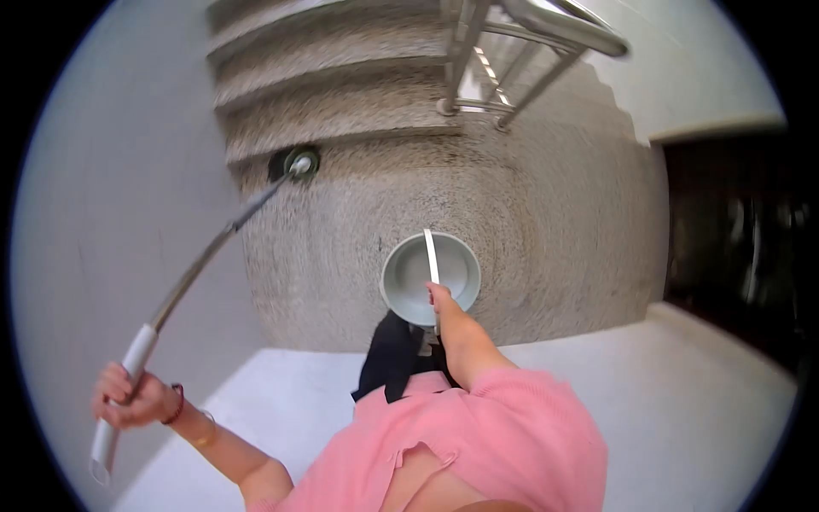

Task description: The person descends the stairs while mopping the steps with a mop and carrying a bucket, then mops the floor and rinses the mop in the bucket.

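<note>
My left hand [132, 398] is wrapped round the white grip of a long mop handle [192, 277] at the lower left. The handle slants up to a dark green mop head [302, 162], which is at the foot of the steps by the left wall. In the middle, my right hand [438, 295] is closed on the white handle of a pale grey-green bucket [391, 286]. The bucket is in front of my dark-clothed legs, and its inside looks pale. Whether it touches the floor I cannot tell.
Speckled stone steps [333, 111] rise at the top left. A metal railing [520, 51] stands on their right, with more steps beyond it. A plain wall [111, 213] runs along the left. A dark doorway [725, 247] is at the right.
</note>
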